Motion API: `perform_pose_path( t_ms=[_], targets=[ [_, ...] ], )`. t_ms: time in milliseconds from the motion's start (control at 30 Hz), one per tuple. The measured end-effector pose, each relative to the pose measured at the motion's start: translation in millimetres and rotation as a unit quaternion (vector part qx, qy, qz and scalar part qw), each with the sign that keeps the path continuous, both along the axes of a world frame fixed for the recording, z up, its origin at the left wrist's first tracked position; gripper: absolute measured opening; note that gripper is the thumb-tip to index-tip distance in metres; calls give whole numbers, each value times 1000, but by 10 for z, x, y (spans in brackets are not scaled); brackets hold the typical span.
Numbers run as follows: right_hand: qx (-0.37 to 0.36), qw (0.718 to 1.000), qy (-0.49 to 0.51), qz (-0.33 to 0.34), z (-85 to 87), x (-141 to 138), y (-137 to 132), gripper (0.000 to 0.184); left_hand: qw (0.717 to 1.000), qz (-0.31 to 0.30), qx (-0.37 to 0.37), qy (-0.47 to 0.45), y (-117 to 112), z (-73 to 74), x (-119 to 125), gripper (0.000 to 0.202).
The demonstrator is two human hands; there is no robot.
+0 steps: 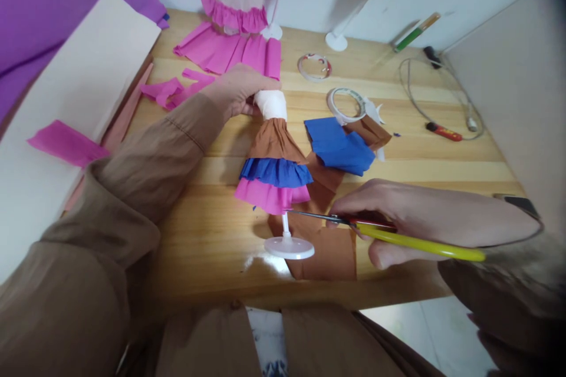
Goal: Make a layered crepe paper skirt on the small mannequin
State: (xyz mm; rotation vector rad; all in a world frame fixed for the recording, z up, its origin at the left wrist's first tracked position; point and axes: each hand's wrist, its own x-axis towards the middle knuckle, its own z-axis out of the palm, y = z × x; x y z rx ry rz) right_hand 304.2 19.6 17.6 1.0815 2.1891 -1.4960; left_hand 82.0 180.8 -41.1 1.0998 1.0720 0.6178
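My left hand (236, 91) is closed around the white top of a small dress form (270, 105), which leans toward me on its white stand (289, 246). The form wears a layered crepe-paper skirt (275, 168): brown on top, then blue, then pink. My right hand (411, 218) grips yellow-handled scissors (398, 237). Their blades point left and reach the lower edge of the pink layer.
On the wooden table (212, 241) lie blue paper (340, 144), brown paper pieces (329, 250), pink crepe (230, 50), two tape rolls (347, 105), a cable (442, 94) and a red tool (444, 131). A cream sheet (75, 106) lies at the left. More dress forms stand by the back wall.
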Motion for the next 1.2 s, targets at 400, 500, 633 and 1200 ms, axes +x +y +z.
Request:
perform_pose_path(
  t_ms=[400,500,633,1200],
  targets=[
    [-14,1000,-11,-1,-29,-11,-2,69,1000,16,-4,26,-44,58,22,17],
    [-16,999,-30,5,-11,-37,13,73,999,15,-5,29,-59,75,19,17],
    [3,1000,-17,7,-6,-90,28,75,999,24,-5,23,-66,72,23,13],
    [68,997,-32,5,87,-223,-35,49,999,45,11,0,75,-107,64,14]
  ],
)
